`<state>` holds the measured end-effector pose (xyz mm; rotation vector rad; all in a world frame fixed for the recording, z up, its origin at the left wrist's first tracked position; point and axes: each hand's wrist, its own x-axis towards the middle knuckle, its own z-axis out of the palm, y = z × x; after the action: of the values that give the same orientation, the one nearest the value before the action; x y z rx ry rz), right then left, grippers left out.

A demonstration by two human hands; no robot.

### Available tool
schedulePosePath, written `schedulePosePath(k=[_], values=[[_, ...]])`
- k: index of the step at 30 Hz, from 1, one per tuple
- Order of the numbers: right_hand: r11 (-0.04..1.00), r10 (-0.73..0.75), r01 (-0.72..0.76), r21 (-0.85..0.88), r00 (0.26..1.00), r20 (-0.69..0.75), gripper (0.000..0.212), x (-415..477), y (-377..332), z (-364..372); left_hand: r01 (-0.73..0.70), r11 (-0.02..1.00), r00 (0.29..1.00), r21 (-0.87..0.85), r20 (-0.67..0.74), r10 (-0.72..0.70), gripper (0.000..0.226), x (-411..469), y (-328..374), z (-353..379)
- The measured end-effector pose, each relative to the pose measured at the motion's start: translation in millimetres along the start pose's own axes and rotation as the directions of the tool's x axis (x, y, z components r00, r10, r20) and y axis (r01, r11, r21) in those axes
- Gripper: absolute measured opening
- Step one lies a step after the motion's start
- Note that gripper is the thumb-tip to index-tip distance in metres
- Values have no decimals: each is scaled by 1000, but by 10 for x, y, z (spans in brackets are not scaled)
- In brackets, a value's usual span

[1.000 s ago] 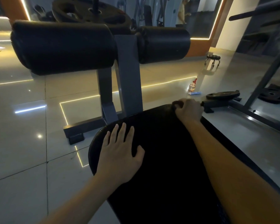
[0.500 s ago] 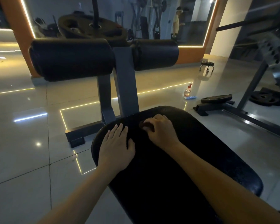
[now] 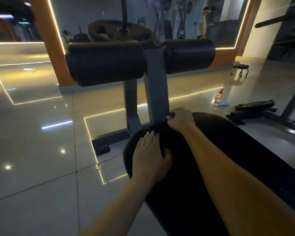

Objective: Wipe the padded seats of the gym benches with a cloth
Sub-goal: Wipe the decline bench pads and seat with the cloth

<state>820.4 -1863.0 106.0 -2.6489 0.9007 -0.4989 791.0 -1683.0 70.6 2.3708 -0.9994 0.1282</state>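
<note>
A black padded bench seat (image 3: 232,150) runs from the lower right toward the middle of the view. My left hand (image 3: 150,150) lies flat on the seat's near-left rounded end, fingers straight. My right hand (image 3: 180,119) grips a small dark cloth (image 3: 171,114) at the seat's far edge, right by the grey upright post (image 3: 157,86). Only a corner of the cloth shows past my fingers. Two black roller pads (image 3: 106,63) sit on the post above the seat.
Glossy tiled floor (image 3: 34,150) surrounds the bench. A spray bottle (image 3: 218,97) with a blue item beside it stands on the floor at right, near a weight plate (image 3: 255,105) on a dark rack base. A mirror wall behind reflects a person.
My right hand slid the cloth from the seat's far right corner to the middle, then forward to the far edge by the post. My left hand stayed flat on the seat.
</note>
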Motion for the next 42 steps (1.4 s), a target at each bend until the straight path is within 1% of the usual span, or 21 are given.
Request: schedulePosePath(k=[3, 5, 7, 9, 12, 13, 14, 16, 18, 21, 23, 25, 27, 28, 29, 31, 32, 34, 36, 39, 42], values=[[985, -162, 155, 74, 983, 89, 23, -125, -208, 13, 36, 993, 997, -113, -61, -43, 58, -31, -15, -10], [965, -259, 252, 73, 959, 114, 22, -252, -359, 24, 52, 979, 990, -197, -120, -77, 52, -35, -25, -35], [953, -304, 302, 36, 946, 116, 22, -297, -382, 10, 72, 958, 983, -279, -145, -116, 55, -72, -8, -84], [962, -263, 269, -55, 961, 88, 23, -218, -289, -69, 70, 949, 983, -307, -142, -118, 62, -100, 5, -128], [980, -14, 11, -199, 1000, -12, 32, -28, -22, -189, 68, 946, 982, -318, -145, -120, 65, -87, -3, -133], [974, 45, -47, -223, 999, -12, 35, -13, 40, -207, 75, 945, 983, -318, -137, -124, 63, -91, 3, -121], [966, 61, -59, -252, 998, -3, 37, 1, 60, -205, 77, 946, 983, -316, -137, -125, 60, -94, 13, -108], [958, 16, -8, -285, 999, 28, 35, -5, -15, -166, 70, 952, 980, -298, -159, -122, 50, -104, 19, -98], [969, -76, 95, -229, 993, 89, 30, -50, -161, -120, 68, 954, 977, -293, -175, -124, 43, -103, 26, -85], [942, -289, 314, -116, 938, 192, 26, -137, -353, -55, 56, 950, 977, -306, -179, -115, 35, -104, 9, -82], [915, -341, 380, -134, 908, 243, 27, -78, -359, -116, 29, 951, 979, -307, -184, -90, 31, -88, -14, -70], [889, -300, 363, -279, 922, 243, 30, 72, -246, -201, 21, 957, 977, -289, -198, -81, 28, -80, -33, -58], [868, -195, 250, -429, 966, 168, 33, 205, -46, -276, 11, 964, 971, -267, -226, -74, 23, -67, -32, -36], [871, -162, 199, -449, 980, 119, 34, 228, 32, -263, 7, 967, 971, -256, -231, -68, 22, -65, -30, -32], [882, -159, 177, -437, 984, 77, 34, 211, 63, -230, 1, 969, 971, -247, -233, -61, 22, -59, -31, -34], [915, -191, 199, -350, 980, 57, 31, 125, 5, -132, -3, 973, 973, -230, -225, -50, 23, -54, -38, -22], [930, -224, 234, -283, 972, 66, 29, 79, -40, -99, 1, 974, 975, -226, -216, -52, 23, -54, -34, -22], [923, -321, 335, -191, 942, 99, 24, -12, -119, -60, 14, 976, 981, -219, -185, -55, 24, -66, -38, -32], [896, -383, 402, -190, 915, 129, 21, -12, -154, -90, 16, 977, 984, -214, -168, -53, 24, -70, -37, -48], [883, -339, 376, -282, 925, 172, 23, 135, -69, -207, 2, 977, 989, -215, -147, -34, 21, -76, -36, -64], [898, -198, 235, -372, 971, 136, 30, 300, 159, -267, -15, 977, 986, -212, -166, -21, 15, -68, -54, -54]])
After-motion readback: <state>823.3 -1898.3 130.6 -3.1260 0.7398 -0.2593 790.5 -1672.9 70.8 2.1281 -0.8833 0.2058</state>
